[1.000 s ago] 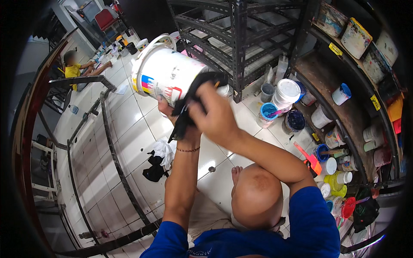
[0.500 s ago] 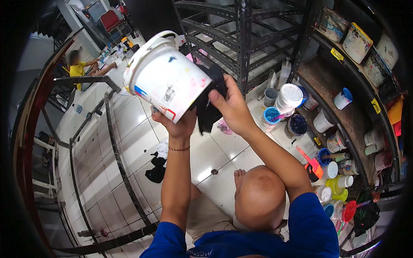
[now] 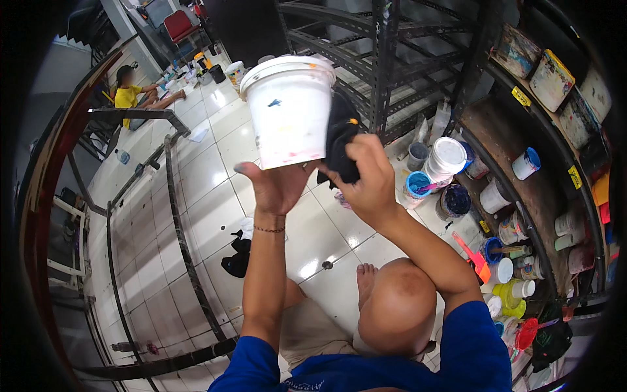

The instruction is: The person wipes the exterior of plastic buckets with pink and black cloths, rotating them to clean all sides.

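Observation:
A white plastic bucket [image 3: 290, 121] with a thick rim and small blue, pink and yellow paint marks is held up in front of me, nearly upright. Beneath its base my left hand [image 3: 279, 189] carries it, the thumb out to the left and the fingers partly hidden. My right hand [image 3: 370, 171] is closed on a bunched black cloth [image 3: 341, 137], which lies against the bucket's right side. The inside of the bucket does not show.
Paint tubs [image 3: 450, 155] stand on the floor at right, beside a shelf [image 3: 490, 140] holding more tubs. A black metal rack [image 3: 382, 78] rises ahead; a metal frame [image 3: 177, 225] stands left. Another black cloth [image 3: 236, 256] lies on the tiles. A person in yellow [image 3: 127, 98] sits far left.
The bucket has moved right and turned more upright, its printed side no longer showing. My left hand has shifted under its base; my right hand, with the cloth, has moved right and lower.

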Motion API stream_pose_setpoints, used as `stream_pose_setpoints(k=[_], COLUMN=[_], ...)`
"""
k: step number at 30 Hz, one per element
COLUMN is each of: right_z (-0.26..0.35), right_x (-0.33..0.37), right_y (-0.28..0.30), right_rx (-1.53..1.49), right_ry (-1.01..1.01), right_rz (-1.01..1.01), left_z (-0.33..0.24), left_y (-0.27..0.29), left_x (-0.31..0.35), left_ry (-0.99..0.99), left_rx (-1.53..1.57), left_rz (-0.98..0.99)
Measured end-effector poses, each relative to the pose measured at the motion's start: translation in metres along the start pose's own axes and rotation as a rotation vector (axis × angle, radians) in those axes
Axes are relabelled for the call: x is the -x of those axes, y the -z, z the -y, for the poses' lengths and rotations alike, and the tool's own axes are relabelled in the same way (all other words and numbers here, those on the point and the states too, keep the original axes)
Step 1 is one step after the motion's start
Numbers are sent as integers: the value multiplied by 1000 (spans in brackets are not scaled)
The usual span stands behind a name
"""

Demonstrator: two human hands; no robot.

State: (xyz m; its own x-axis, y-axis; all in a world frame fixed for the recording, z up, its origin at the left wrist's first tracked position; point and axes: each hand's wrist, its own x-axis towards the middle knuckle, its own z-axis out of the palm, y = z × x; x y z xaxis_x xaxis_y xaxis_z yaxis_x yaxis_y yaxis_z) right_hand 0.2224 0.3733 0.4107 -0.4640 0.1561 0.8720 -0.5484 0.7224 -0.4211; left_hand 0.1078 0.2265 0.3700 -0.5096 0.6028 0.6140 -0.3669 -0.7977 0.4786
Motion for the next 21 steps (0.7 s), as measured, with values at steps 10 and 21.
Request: stream_pose_setpoints(k=[10, 21], right_z=[-21, -31], right_x=[-10, -24], right_y=[25, 11], right_rx=[-445, -99], right_ry=[-620, -295], right_rz=[-320, 630], left_z=[42, 52], left_y=[4, -13], left_x=[20, 57], left_ry=[-39, -11], left_rx=[723, 544], left_rz=[-3, -238])
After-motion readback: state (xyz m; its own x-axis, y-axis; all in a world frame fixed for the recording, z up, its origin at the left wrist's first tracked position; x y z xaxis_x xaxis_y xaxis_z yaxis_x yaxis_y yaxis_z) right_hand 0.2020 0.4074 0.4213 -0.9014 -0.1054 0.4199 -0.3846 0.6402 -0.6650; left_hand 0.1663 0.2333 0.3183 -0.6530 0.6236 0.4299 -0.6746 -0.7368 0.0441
